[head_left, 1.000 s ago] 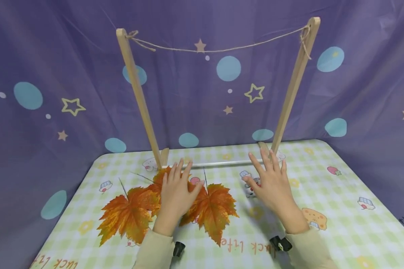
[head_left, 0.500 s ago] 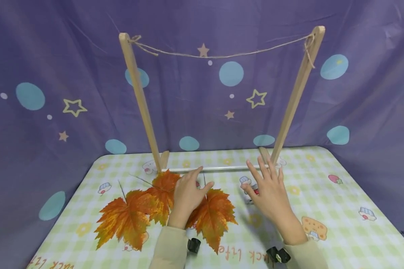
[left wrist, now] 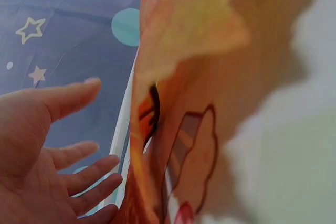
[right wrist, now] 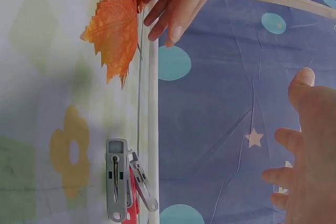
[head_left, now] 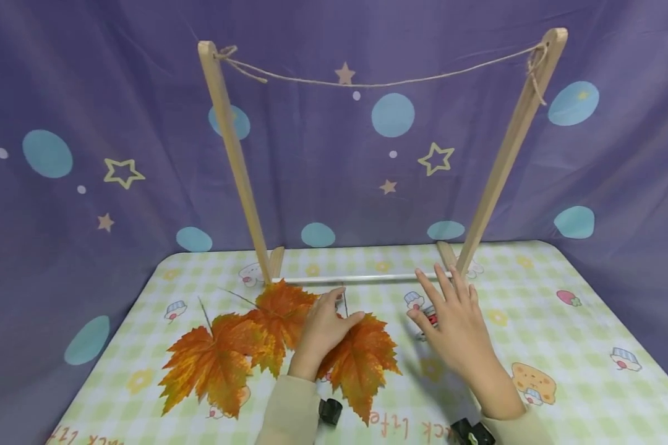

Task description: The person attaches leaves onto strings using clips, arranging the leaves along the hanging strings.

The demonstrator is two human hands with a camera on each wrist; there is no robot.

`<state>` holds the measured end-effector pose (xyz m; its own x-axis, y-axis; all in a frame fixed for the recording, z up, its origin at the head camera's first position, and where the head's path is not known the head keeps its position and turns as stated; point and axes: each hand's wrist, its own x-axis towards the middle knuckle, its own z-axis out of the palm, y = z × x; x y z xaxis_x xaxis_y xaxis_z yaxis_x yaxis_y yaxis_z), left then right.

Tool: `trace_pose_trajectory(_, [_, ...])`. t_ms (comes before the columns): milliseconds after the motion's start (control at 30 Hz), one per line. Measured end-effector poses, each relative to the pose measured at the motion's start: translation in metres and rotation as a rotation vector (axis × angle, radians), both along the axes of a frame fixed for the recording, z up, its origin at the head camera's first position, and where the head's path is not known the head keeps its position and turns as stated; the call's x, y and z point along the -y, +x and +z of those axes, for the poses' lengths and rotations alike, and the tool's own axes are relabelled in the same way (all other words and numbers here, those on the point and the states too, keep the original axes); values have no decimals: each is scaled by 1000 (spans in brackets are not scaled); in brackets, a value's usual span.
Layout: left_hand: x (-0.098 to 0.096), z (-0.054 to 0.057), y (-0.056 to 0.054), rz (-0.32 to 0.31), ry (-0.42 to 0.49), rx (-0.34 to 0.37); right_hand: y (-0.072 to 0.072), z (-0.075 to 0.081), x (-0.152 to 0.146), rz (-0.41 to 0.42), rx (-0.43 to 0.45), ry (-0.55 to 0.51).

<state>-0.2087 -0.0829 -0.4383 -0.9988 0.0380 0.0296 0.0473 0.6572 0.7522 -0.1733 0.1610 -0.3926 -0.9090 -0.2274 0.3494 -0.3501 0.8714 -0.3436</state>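
Three orange maple leaves lie on the checked tablecloth: a left leaf [head_left: 214,358], a middle leaf [head_left: 278,309] and a right leaf [head_left: 364,358]. My left hand [head_left: 331,315] rests on the right leaf, with relaxed fingers beside its thin stem [head_left: 343,300]. The left wrist view shows this hand [left wrist: 63,145] holding nothing, with a blurred leaf [left wrist: 173,51] close by. My right hand [head_left: 456,324] hovers with spread fingers over a small pile of clips [head_left: 430,319]. In the right wrist view a grey clip [right wrist: 116,177] lies on a red one, apart from the right hand [right wrist: 310,150].
A wooden frame stands at the back of the table. It has a left post [head_left: 234,154], a right post [head_left: 506,154], slack twine [head_left: 378,83] between the tops and a white rod [head_left: 378,278] at the base. A purple star-patterned curtain [head_left: 89,93] hangs behind.
My left hand has slid forward and to the right, from the middle of the leaves onto the right leaf near its stem. The right hand stays over the clips.
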Motion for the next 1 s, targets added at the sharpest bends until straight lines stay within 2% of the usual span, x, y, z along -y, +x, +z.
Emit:
trace_pose_trajectory(167, [-9, -2, -4, 30, 60, -14, -3, 5, 0, 18, -54, 36])
trace_pose_trajectory(400, [-12, -18, 4, 53, 23, -49, 6, 2, 2, 35, -22, 38])
trace_pose_trajectory(500, [-10, -16, 3, 40, 25, -68, 6, 4, 3, 29, -14, 31])
trace_pose_trajectory(700, [-7, -10, 3, 41, 51, -31, 5, 7, -1, 21, -26, 10])
trace_pose_trajectory(833, [-5, -11, 4, 50, 55, -9, 5, 7, -6, 8, -43, 10])
trace_pose_trajectory(1000, [-6, -11, 5, 44, 52, -27, 3, 6, -12, -9, -18, -9])
